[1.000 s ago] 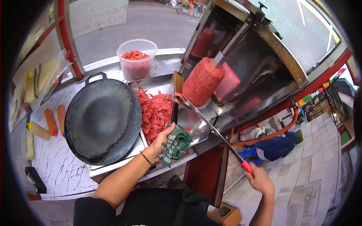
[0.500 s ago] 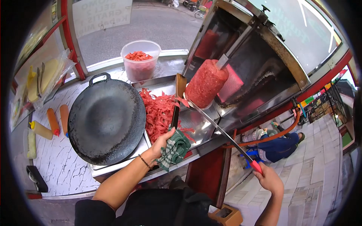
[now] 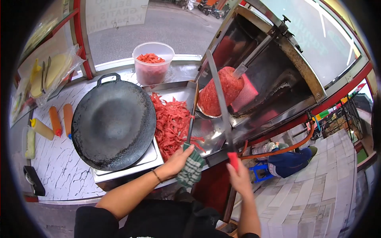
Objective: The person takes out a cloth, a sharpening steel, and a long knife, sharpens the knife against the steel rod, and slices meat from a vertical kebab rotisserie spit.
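My left hand [image 3: 177, 162] is closed on a green checked cloth [image 3: 190, 168] at the front end of the metal tray's dark side wall [image 3: 193, 115]. My right hand [image 3: 239, 174] grips the red handle of a long knife [image 3: 220, 95], whose blade points up and away, passing in front of a red meat cone [image 3: 225, 89]. That cone sits on a metal spit in the open grill. Sliced red meat [image 3: 170, 123] fills the tray's left part, and a few strips lie right of the wall.
A large black pan [image 3: 113, 121] rests on a stove left of the meat. Behind stands a clear bucket [image 3: 154, 65] with red strips. Sauce bottles [image 3: 55, 121] lie at the left. A person [image 3: 289, 160] sits beyond the counter at the right.
The knife has swung from a slant below the cone to a steeper pose, blade up. My right hand has moved left. My left hand and the cloth have moved slightly right.
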The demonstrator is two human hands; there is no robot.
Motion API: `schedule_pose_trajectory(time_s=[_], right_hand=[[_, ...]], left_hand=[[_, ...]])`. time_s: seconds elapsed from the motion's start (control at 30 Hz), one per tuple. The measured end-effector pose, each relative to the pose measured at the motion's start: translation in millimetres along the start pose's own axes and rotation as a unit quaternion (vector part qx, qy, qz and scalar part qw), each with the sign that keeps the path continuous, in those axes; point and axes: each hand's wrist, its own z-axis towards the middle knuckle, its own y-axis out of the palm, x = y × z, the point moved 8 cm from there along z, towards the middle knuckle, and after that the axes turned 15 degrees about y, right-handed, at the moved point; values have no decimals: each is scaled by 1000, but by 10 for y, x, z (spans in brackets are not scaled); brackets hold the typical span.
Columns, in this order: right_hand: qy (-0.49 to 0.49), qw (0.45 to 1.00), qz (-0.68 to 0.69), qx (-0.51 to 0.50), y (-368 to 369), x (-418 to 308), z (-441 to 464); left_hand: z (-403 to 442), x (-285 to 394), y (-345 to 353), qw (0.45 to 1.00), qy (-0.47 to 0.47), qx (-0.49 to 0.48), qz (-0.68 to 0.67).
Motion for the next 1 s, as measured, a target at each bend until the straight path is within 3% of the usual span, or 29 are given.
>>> schedule_pose_trajectory(time_s=[0.07,0.27,0.4,0.53,0.57,0.67,0.73,0.87,0.93,1.0], right_hand=[[-55,997,15,49,375,-148,243],[-43,995,8,90,696,-227,705],[-44,996,52,54,840,490,174],[4,999,34,-21,799,335,341],[-48,998,42,-14,768,209,472],[-40,999,25,-12,626,127,347],[5,998,-49,-40,510,672,41],[-37,992,-97,-77,-215,875,-551],[105,976,-149,-123,-518,757,-529],[83,987,-107,-89,-385,531,-409]], left_hand=[[162,-25,83,988,95,-2,122],[253,-100,193,979,150,19,135],[269,46,219,995,74,-8,70],[275,73,269,996,68,-7,58],[272,130,295,998,52,-4,24],[358,52,218,1000,22,18,3],[292,58,378,965,-95,-6,-243],[307,195,293,930,-83,-41,-355],[201,231,327,934,-101,-15,-342],[54,159,337,961,-95,-20,-259]])
